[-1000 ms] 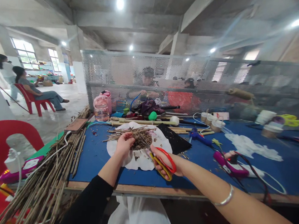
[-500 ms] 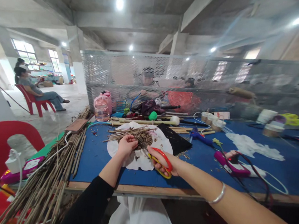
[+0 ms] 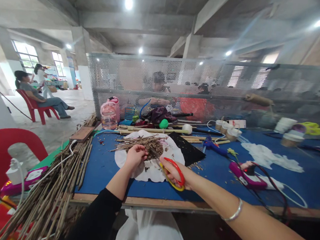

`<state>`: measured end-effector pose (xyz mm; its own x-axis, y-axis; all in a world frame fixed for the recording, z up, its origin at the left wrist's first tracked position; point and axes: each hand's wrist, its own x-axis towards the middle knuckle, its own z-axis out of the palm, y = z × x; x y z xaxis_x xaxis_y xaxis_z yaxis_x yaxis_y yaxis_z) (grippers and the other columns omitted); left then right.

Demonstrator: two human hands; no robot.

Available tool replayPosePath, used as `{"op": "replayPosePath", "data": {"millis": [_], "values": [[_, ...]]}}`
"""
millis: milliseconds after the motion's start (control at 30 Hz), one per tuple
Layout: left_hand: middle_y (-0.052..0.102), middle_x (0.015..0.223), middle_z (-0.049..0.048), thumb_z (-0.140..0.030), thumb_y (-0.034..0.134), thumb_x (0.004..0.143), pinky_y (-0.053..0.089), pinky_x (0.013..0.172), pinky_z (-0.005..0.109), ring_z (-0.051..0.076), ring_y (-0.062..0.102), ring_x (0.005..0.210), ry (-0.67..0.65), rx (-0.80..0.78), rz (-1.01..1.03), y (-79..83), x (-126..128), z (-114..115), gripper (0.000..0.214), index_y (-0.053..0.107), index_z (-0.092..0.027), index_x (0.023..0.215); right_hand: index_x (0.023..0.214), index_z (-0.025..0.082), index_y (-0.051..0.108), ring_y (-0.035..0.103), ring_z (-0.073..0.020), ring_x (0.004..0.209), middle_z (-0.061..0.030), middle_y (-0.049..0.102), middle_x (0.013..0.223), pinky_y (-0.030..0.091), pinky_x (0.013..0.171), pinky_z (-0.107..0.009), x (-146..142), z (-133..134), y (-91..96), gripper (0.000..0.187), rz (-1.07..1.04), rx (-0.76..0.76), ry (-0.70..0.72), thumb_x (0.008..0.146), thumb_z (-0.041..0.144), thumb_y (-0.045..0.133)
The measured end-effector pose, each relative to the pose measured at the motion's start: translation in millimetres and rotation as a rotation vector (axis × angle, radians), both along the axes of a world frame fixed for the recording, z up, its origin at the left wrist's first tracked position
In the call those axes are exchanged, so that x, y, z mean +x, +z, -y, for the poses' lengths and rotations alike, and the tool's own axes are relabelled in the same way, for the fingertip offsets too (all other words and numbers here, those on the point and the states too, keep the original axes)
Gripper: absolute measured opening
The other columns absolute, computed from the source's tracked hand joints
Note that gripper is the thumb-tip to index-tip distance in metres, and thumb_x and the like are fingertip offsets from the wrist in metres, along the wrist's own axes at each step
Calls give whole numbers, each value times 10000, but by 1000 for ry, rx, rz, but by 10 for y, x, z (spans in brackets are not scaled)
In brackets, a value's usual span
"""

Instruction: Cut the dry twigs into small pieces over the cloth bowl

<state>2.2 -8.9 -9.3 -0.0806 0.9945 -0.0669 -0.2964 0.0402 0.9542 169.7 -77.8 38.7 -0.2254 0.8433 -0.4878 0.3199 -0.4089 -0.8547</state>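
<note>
My right hand [image 3: 173, 170] is wrapped round the handles of a pair of scissors [image 3: 181, 176], one loop red and the other yellow. The blades point up and left toward a heap of dry brown twigs [image 3: 131, 141], and their tips are hard to make out. At the near edge of that heap, my left hand [image 3: 135, 156] has its fingers pinched together; whatever is between them is too small to see. Under the heap lies a round white cloth [image 3: 153, 175] dotted with brown bits.
Long sticks [image 3: 63, 178] lie bundled at the left. A purple power strip [image 3: 247, 176] with cables and a blue glue gun [image 3: 216, 146] are at right. A black sheet [image 3: 187, 150] lies behind the cloth. Perforated metal [image 3: 119, 69] borders the table [image 3: 103, 185].
My right hand and the scissors have shifted slightly right. My left hand is almost where it was. In the left background, a standing person has moved right, past the seated one.
</note>
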Motion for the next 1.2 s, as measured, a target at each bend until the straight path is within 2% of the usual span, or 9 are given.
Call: {"op": "replayPosePath", "data": {"millis": [100,233,300,433,533,700,833,1067,1200], "values": [[618,764,73,-114,581,676,475,529,211,115,614,624,-19,-100,36,46,-17,31,155,533,-137,822,597,193,340,218,-23,261,98,263,365,158,248,-115,-1,6,34,512,-15,-2,-30,802,662,358],[634,848,108,-182,546,732,464,484,209,124,617,614,-77,-94,17,72,-28,66,165,581,-118,879,608,195,344,224,-28,258,99,281,366,181,239,-121,-8,-11,4,507,-64,1,-12,803,663,356],[633,809,93,-240,597,725,447,466,194,112,600,593,-89,-61,-11,67,-20,73,179,603,-113,850,612,199,342,228,-31,256,101,286,364,191,237,-126,-17,-25,-38,518,-61,18,5,784,688,359],[586,625,32,-318,689,658,403,429,168,73,521,494,-25,-4,-87,42,-10,60,236,618,-109,739,591,197,332,231,-29,260,93,291,360,177,241,-126,-35,-39,-91,552,-3,37,7,759,723,348],[546,557,3,-343,691,650,386,416,163,63,486,460,-12,19,-114,25,-18,40,245,604,-117,685,595,193,349,243,-30,268,86,311,375,200,245,-130,-27,-35,-71,571,10,-14,26,739,746,345],[512,523,-15,-335,694,639,359,388,156,48,442,419,-88,31,-102,20,-7,47,249,554,-131,607,617,193,368,297,-48,293,67,359,429,251,246,-150,22,-48,-7,618,-53,-194,90,709,797,273],[522,542,-15,-344,701,630,355,379,158,46,440,411,-167,29,-117,26,8,73,257,554,-134,616,619,193,367,277,-41,288,71,344,419,240,244,-141,31,-67,-8,628,-33,-186,70,694,809,274],[497,478,-31,-343,663,676,331,368,167,48,416,372,-80,19,-196,24,-7,55,249,546,-139,594,608,191,352,230,-28,268,81,312,389,194,245,-123,0,-19,-6,571,21,-76,35,771,735,283],[538,520,-10,-369,679,656,355,400,171,58,455,416,-15,33,-175,28,-28,44,256,592,-128,649,621,195,351,291,-44,295,66,362,433,239,264,-143,20,-1,26,619,-32,-161,73,706,801,260]]}}
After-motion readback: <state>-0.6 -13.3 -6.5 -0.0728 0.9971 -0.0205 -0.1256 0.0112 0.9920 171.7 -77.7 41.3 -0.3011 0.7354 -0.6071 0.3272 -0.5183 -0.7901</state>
